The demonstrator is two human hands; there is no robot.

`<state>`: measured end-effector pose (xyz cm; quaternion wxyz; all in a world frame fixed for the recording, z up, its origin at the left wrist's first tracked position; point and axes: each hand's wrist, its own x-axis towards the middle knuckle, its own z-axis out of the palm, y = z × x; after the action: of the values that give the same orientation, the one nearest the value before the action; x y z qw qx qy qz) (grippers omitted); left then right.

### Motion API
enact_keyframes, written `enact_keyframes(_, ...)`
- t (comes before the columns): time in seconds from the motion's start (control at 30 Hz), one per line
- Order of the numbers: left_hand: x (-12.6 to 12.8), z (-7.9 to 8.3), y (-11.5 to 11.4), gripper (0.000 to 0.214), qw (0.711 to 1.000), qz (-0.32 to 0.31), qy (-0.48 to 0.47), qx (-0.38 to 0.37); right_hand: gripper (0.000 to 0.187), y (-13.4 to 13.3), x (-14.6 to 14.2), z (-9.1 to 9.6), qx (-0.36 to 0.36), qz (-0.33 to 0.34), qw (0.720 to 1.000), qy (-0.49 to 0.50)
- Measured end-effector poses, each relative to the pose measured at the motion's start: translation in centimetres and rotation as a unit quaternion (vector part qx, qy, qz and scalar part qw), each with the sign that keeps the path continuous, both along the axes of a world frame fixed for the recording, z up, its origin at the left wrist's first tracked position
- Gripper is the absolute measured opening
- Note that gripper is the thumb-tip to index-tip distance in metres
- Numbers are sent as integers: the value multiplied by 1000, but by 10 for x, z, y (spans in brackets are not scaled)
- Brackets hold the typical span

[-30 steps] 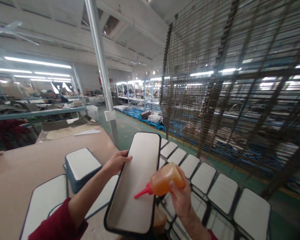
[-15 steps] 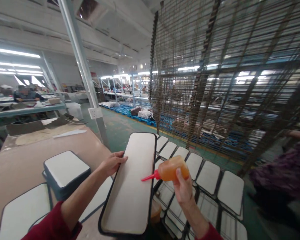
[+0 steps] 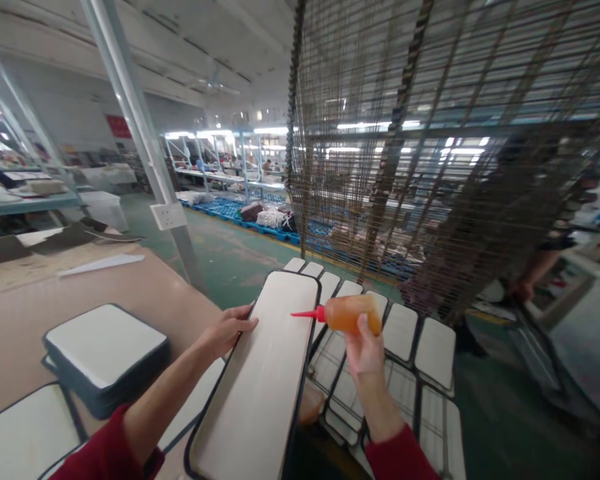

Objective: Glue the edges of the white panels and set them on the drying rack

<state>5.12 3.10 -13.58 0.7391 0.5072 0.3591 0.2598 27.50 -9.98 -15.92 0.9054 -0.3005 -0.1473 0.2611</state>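
My left hand (image 3: 226, 329) grips the left edge of a long cream panel (image 3: 260, 380) with a dark rim, which tilts up and away from me. An orange squeeze bottle (image 3: 351, 313) with a red nozzle is held in my right hand (image 3: 363, 352). The nozzle points left and hovers over the panel's far right edge. Both my sleeves are dark red.
A brown table (image 3: 130, 287) on the left carries a stack of square white pads (image 3: 106, 352) and flat white panels (image 3: 23, 437). A wire shelf (image 3: 420, 380) on the right holds several white panels. A tall wire rack (image 3: 430, 147) rises behind. A steel pillar (image 3: 140, 147) stands at left. A person (image 3: 545, 260) stands beyond the rack.
My right hand raised the bottle and moved it toward the panel's far end. My view swung right, bringing a person behind the rack into view. My left hand kept its hold.
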Motion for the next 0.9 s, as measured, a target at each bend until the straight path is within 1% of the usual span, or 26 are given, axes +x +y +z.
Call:
enact_keyframes(0.07, 0, -1, 0, 47, 1000, -11, -9, -10, 39, 4, 0, -1, -6, -12, 1000, -6)
enact_keyframes(0.17, 0, -4, 4, 47, 999, -4, -8, -32, 38, -9, -12, -16, -25, -8, 1000, -15)
enact_keyframes(0.23, -2, -8, 9, 47, 999, 6, -4, -37, 38, -26, -25, -29, -52, 30, 998, -30)
enact_keyframes(0.3, -3, -11, 13, 46, 1000, 10, -7, -28, 45, -37, -35, -36, -77, 75, 993, -55)
enact_keyframes(0.33, -3, -13, 14, 46, 1000, 7, -11, -22, 49, -39, -37, -35, -81, 79, 991, -66)
enact_keyframes(0.37, -2, -15, 14, 46, 1000, 0, -14, -15, 51, -37, -36, -32, -79, 65, 992, -72)
enact_keyframes(0.47, 2, -16, 8, 43, 999, -31, -18, -7, 47, -16, -21, -10, -47, -32, 996, -68)
enact_keyframes(0.5, 5, -16, 5, 42, 999, -41, -19, -7, 47, -7, -14, -3, -42, -46, 996, -66)
enact_keyframes(0.57, 13, -13, -1, 41, 998, -54, -21, -13, 49, 4, -6, 5, -41, -54, 996, -63)
enact_keyframes(0.63, 22, -10, -5, 40, 998, -55, -21, -22, 50, 2, -8, 1, -51, -39, 996, -62)
enact_keyframes(0.73, 36, -4, 0, 37, 999, -24, -12, -22, 49, -23, -23, -16, -72, 7, 994, -84)
enact_keyframes(0.8, 45, 2, 11, 32, 1000, 22, -2, -9, 51, -47, -25, -24, -88, 41, 987, -125)
enact_keyframes(0.83, 50, 5, 18, 30, 999, 53, 3, -2, 51, -58, -18, -24, -91, 33, 987, -129)
enact_keyframes(0.87, 56, 10, 25, 28, 996, 87, 8, 5, 51, -70, -6, -21, -87, 11, 989, -122)
enact_keyframes(0.9, 62, 15, 32, 27, 992, 122, 11, 14, 49, -80, 12, -16, -76, -27, 991, -103)
